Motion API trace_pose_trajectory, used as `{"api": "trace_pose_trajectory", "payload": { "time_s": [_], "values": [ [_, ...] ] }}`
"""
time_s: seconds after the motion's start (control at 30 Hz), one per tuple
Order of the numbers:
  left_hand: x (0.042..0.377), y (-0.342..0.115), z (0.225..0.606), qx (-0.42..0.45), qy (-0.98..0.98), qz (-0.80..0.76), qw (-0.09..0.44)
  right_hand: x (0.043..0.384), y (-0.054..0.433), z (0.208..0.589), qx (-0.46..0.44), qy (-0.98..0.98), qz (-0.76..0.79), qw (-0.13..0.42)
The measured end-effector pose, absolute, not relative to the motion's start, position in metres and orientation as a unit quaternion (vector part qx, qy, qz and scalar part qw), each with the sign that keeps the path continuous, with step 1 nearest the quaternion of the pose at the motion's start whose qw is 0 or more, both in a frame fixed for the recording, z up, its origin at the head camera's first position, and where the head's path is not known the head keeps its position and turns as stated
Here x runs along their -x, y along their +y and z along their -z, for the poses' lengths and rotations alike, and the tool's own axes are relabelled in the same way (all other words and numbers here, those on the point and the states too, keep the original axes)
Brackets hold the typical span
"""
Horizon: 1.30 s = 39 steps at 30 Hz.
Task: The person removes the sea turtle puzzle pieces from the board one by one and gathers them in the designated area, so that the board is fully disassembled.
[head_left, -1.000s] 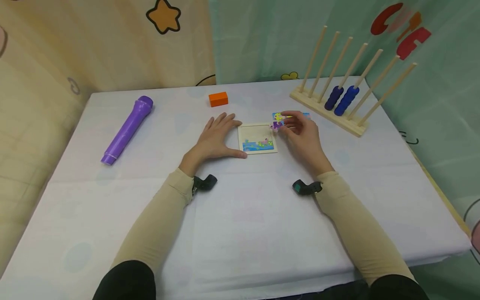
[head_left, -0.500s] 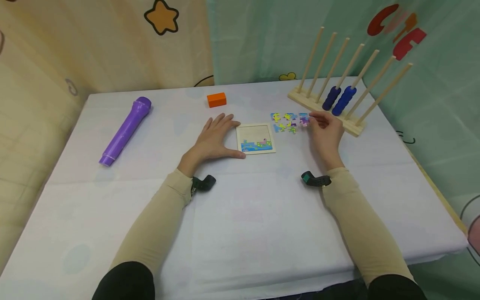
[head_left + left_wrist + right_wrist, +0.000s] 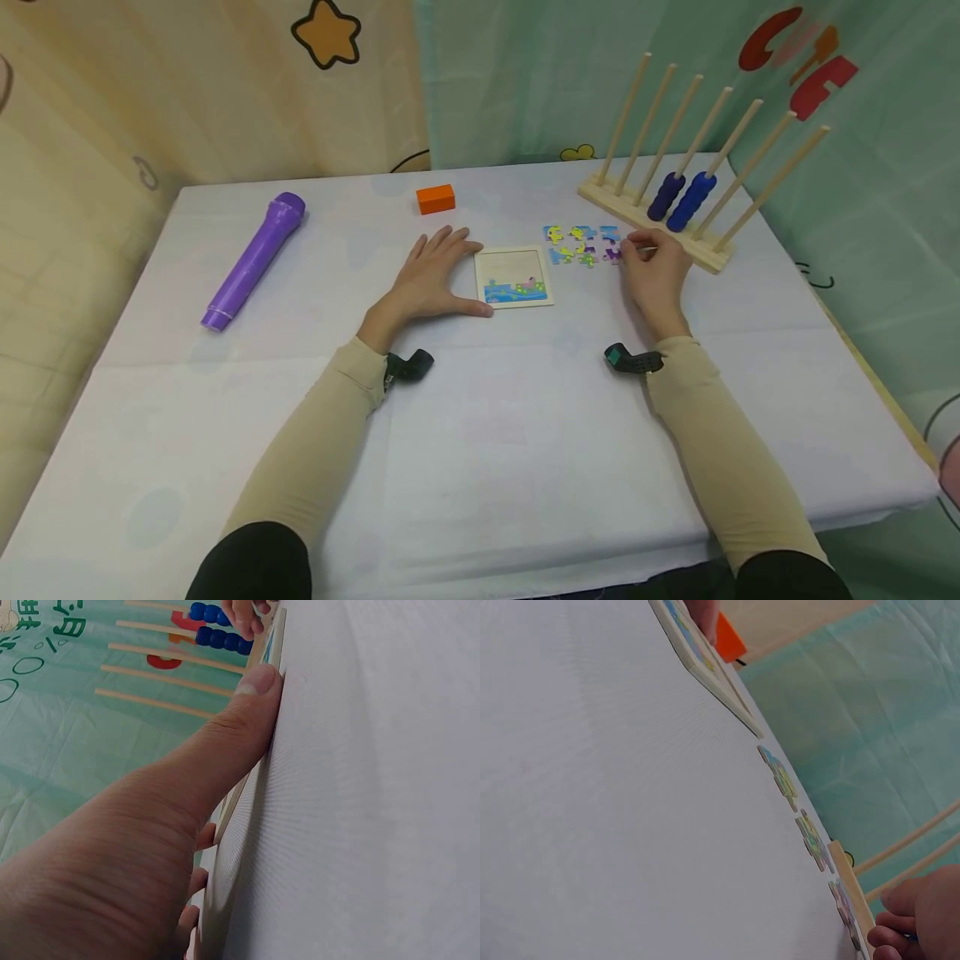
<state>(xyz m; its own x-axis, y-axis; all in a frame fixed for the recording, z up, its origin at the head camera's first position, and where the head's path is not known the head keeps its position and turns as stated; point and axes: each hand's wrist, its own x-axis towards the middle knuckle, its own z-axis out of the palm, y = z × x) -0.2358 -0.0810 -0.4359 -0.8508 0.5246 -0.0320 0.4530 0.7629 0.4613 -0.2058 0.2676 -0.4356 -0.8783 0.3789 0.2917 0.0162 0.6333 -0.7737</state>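
Note:
A square wooden puzzle tray (image 3: 514, 303) lies mid-table, with joined pieces filling its lower part. My left hand (image 3: 427, 283) is spread at its left side, fingers at the upper corner and thumb at the lower one. In the left wrist view the thumb (image 3: 232, 724) lies along the tray's edge. To the right of the tray, several loose puzzle pieces (image 3: 570, 244) lie in rows. My right hand (image 3: 657, 271) pinches the edge of a purple puzzle piece (image 3: 612, 255) at the right end of these rows. Its fingers are curled in the right wrist view, where the exact contact is hidden.
A wooden peg rack (image 3: 705, 250) with dark and bright blue beads stands just behind my right hand. An orange block (image 3: 436, 198) lies behind the tray. At the far left rests a purple microphone-shaped tube (image 3: 253, 262). Curtains hang behind the table.
My right hand has carried the purple piece away from beside the tray to the right end of the loose pieces, then slightly nearer me. My left hand has stayed at the tray.

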Motion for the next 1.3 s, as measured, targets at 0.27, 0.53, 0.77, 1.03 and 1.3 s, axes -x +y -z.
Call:
{"api": "trace_pose_trajectory", "payload": {
  "time_s": [0.27, 0.53, 0.77, 1.03, 1.3],
  "values": [
    [0.235, -0.082, 0.435, -0.261, 0.937, -0.221, 0.077, 0.203, 0.25, 0.433, 0.057, -0.881, -0.417, 0.215],
    [0.235, -0.082, 0.436, -0.264, 0.936, -0.222, 0.067, 0.196, 0.218, 0.434, -0.038, -0.889, -0.43, 0.156],
    [0.235, -0.078, 0.437, -0.265, 0.935, -0.223, 0.072, 0.187, 0.199, 0.434, -0.087, -0.876, -0.458, 0.122],
    [0.234, -0.079, 0.433, -0.266, 0.936, -0.221, 0.074, 0.188, 0.183, 0.438, -0.166, -0.861, -0.468, 0.109],
    [0.234, -0.082, 0.433, -0.266, 0.935, -0.225, 0.071, 0.191, 0.161, 0.437, -0.206, -0.864, -0.457, 0.054]
  ]
}}
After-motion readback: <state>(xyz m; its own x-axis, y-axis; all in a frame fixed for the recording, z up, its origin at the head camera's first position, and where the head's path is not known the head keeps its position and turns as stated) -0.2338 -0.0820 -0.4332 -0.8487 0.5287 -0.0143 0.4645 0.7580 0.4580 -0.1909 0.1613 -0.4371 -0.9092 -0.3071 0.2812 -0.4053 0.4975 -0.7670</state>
